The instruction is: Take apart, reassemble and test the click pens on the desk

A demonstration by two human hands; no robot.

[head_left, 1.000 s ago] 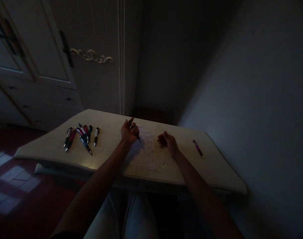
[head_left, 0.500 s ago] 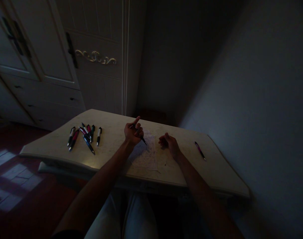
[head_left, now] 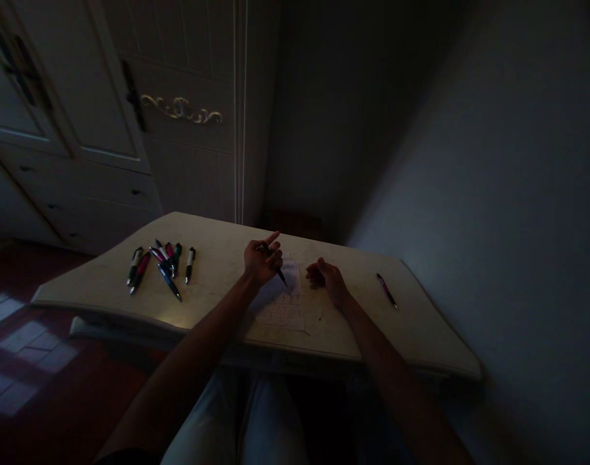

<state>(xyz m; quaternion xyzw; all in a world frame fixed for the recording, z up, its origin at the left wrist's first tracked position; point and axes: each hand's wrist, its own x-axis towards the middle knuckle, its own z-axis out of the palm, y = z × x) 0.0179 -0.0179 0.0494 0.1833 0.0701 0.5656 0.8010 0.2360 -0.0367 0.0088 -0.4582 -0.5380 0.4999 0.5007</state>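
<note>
My left hand is closed around a dark pen, its index finger pointing out past the grip. The pen's tip slants down to the right, over a sheet of paper covered in small writing. Whether the tip touches the paper I cannot tell. My left hand and forearm hide the sheet's left part. Just right of the sheet, my right hand rests on its side with fingers loosely curled in and nothing visible in them. Farther right, a purple and black pen lies alone.
Several pens lie in a loose group on the left of the pale table. A tiny dark speck sits near the paper. Behind stands a cabinet with an ornate gold trim; a wall borders the right side.
My left hand has shifted slightly right relative to the table, the pen tip moving a little down across the paper. My right hand stays almost still. The whole view has moved slightly.
</note>
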